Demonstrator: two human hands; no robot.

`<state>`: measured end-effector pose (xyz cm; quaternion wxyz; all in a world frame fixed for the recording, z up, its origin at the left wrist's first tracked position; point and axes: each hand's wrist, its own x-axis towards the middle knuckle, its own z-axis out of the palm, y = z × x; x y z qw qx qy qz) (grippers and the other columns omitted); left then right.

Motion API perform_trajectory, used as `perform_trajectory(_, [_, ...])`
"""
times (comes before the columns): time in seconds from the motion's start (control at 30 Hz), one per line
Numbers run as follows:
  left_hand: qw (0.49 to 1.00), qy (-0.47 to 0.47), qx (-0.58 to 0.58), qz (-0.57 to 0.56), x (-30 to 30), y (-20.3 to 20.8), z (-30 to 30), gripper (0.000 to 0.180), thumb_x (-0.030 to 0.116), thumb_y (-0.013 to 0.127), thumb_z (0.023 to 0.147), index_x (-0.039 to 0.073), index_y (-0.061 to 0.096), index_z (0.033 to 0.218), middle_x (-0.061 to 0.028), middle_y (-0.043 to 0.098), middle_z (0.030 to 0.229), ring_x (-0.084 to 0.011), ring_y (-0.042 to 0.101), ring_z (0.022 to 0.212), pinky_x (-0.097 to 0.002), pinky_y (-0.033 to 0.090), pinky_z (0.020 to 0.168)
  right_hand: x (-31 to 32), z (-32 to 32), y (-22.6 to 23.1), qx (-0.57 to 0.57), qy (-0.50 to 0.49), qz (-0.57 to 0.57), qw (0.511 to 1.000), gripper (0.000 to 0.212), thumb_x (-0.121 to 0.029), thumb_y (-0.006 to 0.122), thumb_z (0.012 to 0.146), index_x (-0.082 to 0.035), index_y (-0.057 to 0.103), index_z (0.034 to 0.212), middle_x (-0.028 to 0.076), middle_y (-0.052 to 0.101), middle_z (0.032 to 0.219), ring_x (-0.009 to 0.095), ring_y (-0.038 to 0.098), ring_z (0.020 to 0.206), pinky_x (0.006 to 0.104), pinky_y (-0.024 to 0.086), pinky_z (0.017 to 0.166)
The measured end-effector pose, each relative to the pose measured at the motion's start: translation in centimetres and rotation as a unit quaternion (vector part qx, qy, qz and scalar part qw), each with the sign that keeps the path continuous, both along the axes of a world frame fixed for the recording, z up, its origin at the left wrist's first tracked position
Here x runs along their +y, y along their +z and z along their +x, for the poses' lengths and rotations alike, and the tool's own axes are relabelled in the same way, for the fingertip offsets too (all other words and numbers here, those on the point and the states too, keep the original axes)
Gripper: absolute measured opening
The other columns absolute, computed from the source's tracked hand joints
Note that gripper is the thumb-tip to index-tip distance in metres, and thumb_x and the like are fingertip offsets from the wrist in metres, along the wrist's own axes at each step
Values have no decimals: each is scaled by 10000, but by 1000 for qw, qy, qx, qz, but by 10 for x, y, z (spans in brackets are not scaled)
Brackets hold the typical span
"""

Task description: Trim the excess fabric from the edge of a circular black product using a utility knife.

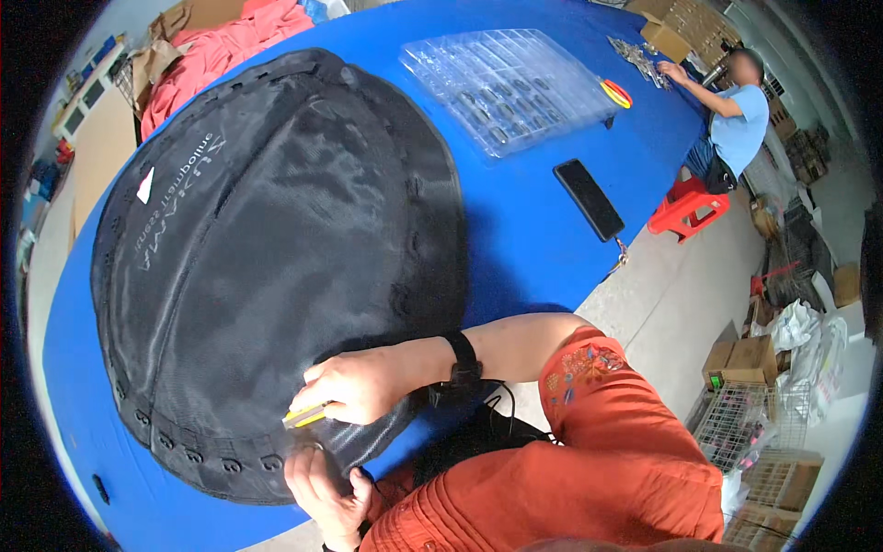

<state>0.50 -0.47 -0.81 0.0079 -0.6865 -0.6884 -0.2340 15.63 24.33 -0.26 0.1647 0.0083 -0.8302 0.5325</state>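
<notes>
A large, round black woven mat (294, 212) like a trampoline mat lies across the blue table. Black buckle-like pieces (193, 455) line its near left rim, and pale lettering marks its left side. My right hand (354, 385) is closed on a small yellow-handled tool (308, 417) above the mat's near edge; its exact kind is unclear. Just below, my left hand (322, 488) has its fingers curled at the mat's rim, gripping it. Those fingertips are slightly blurred.
On the blue table (524, 239) lie a clear compartment box (501, 87) with black parts, a black phone (589, 200) and a yellow-orange ringed item (615, 93). A person (740, 115) sits by a red stool (685, 210), handling metal pieces (635, 57). Boxes and wire baskets stand right.
</notes>
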Motion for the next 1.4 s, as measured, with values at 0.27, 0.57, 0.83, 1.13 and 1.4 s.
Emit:
perform_trajectory(0.27, [1000,-9,23,11,2,0,2,569,416,655,1020,-49,601,1342,-253,609,1324,-504,594,1221,-636,500,1065,3,4,6,7,-13,-30,999,408,-128,643,988,-13,701,1375,277,718,1154,457,710,1048,515,571,951])
perform_trajectory(0.57, [1000,13,0,8,1,7,9,541,319,737,931,-47,629,1314,-264,621,1337,-510,573,1258,-633,471,1113,14,-11,10,80,-49,34,995,387,-122,608,1044,-81,722,1412,155,751,1353,365,708,1158,463,559,1035])
perform_trajectory(0.83, [997,42,-41,-43,10,36,4,606,235,802,940,-21,608,1454,-263,587,1475,-483,537,1414,-571,441,1204,40,7,8,29,-110,26,993,461,-86,619,1083,-117,638,1542,74,688,1355,173,698,1020,312,606,842])
perform_trajectory(1.13, [957,232,100,-144,-1,52,-77,903,526,805,968,-41,474,1587,-356,420,1660,-532,395,1551,-553,377,1275,38,3,16,-98,-115,-183,971,443,-207,640,1128,-123,611,1562,-26,633,970,37,568,736,187,486,569])
perform_trajectory(1.4, [944,242,50,-219,0,42,-79,973,575,751,997,-27,386,1668,-400,352,1692,-546,363,1574,-545,352,1288,45,3,26,-136,-129,-201,961,461,-176,656,1105,-131,612,1561,-20,644,952,39,572,731,208,491,577])
